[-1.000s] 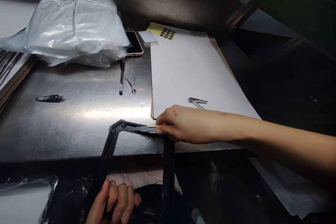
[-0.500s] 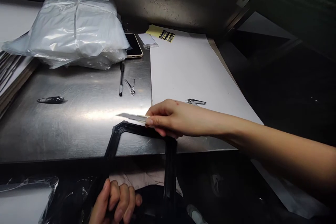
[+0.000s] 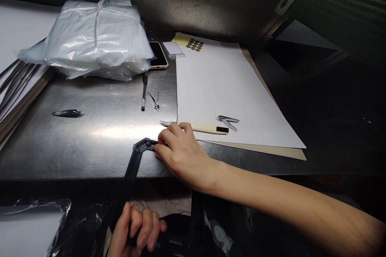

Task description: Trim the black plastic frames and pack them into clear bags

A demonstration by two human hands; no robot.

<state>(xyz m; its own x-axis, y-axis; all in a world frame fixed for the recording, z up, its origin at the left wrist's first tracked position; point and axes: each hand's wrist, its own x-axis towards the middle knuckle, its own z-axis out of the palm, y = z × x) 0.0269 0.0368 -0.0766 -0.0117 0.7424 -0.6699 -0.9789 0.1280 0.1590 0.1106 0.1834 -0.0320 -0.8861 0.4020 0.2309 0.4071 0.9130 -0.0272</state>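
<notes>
**Right hand closes on black frame at steel table edge**

We look down on a steel table (image 3: 90, 156) with a large white sheet (image 3: 229, 88) lying on a tan board. A clear plastic bag (image 3: 96, 40), packed with something white, sits at the back beside a phone (image 3: 158, 55). A clear sleeve (image 3: 173, 49) holds a white card. The black frame (image 3: 141, 148) stands at the near table edge, and the right hand's (image 3: 181, 154) fingers curl narrowly over its upper corner. Below the edge, the left hand (image 3: 135, 227) curls around something dark that we cannot make out. A utility knife (image 3: 208, 128) lies on the sheet's edge just behind the right hand, near nail clippers (image 3: 227, 119)
</notes>
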